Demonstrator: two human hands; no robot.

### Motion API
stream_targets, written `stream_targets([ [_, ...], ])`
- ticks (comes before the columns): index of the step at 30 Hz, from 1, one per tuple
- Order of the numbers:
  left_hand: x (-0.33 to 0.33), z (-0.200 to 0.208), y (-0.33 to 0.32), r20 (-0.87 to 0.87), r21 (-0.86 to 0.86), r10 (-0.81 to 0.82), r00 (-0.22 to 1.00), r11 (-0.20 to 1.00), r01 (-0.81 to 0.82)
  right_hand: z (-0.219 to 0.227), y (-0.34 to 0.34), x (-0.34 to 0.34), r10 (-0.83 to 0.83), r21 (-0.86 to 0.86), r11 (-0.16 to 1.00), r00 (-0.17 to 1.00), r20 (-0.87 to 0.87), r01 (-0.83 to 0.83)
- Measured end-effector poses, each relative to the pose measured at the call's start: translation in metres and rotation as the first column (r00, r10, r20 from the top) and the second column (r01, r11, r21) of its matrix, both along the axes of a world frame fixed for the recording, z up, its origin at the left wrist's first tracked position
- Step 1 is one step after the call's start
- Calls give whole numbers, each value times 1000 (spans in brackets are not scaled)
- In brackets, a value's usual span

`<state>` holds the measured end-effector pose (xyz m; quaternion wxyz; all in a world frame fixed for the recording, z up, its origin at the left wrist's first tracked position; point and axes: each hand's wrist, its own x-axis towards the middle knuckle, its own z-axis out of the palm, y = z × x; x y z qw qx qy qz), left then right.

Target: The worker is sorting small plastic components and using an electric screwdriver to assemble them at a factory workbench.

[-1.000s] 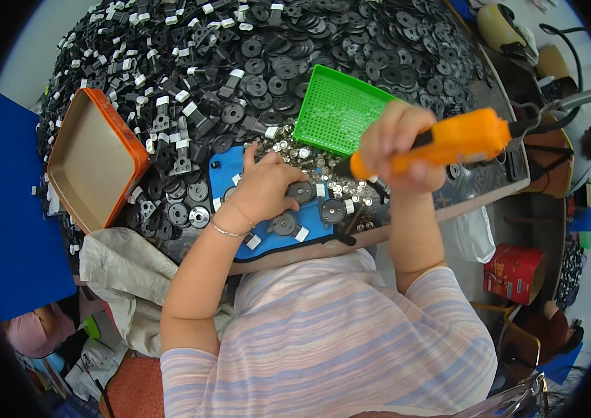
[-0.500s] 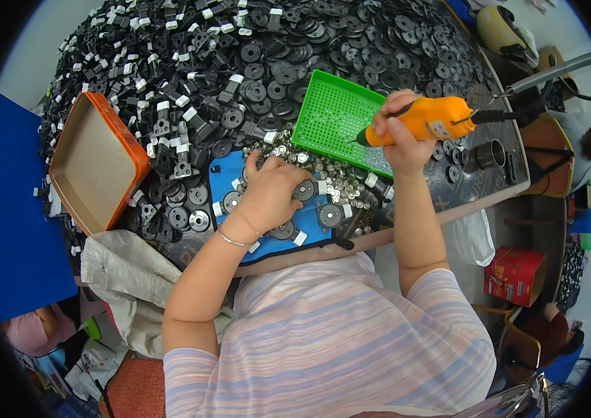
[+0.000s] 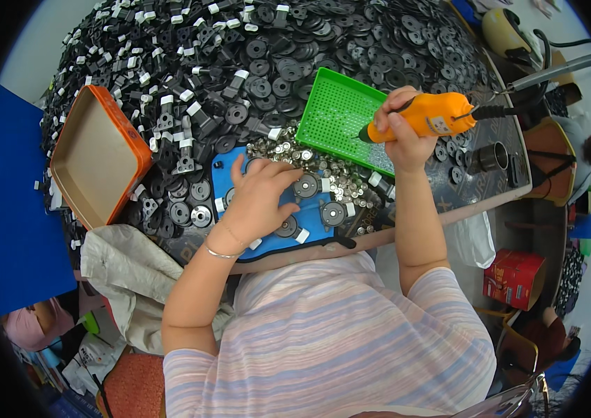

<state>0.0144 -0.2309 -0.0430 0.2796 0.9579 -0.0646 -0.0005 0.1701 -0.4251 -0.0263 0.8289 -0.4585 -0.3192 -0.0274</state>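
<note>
My right hand (image 3: 407, 136) grips an orange electric screwdriver (image 3: 435, 115), its dark tip pointing left over a green perforated tray (image 3: 337, 115) of small shiny pieces. Over a blue fixture board (image 3: 313, 240) my left hand (image 3: 259, 191) lies palm down with its fingers spread. Round black discs joined to white-tipped parts sit on that board; one disc assembly (image 3: 306, 186) is just right of my left fingers, and another (image 3: 333, 213) is at the board's right side. My left hand hides part of the board. Small silver metal pieces (image 3: 348, 188) are heaped between board and tray.
Black discs (image 3: 372, 42) and black parts with white ends (image 3: 163, 49) pile across the far table. An orange-rimmed box (image 3: 93, 167) stands at left, a metal cup (image 3: 488, 158) at right. A grey cloth sack (image 3: 121, 279) hangs at the near left edge. Other people sit nearby.
My left hand has shifted slightly left, and its fingers have spread and straightened over the board. My right hand with the screwdriver has barely moved.
</note>
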Motion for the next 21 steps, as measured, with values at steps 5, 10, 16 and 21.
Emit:
stream_targets([
  [5,-17,4,10,-33,3,29,999,1000,-29,0,0,0,14,-39,999,1000,-20,-15],
  [10,-35,4,15,-81,-11,35,996,999,-36,12,-6,-2,3,45,999,999,45,-5],
  [16,-42,-2,12,-41,13,-18,999,1000,19,37,6,-52,325,82,941,945,47,-327],
  [21,-41,-8,9,-31,21,-37,999,999,38,32,23,-93,523,-132,841,851,-49,-524],
])
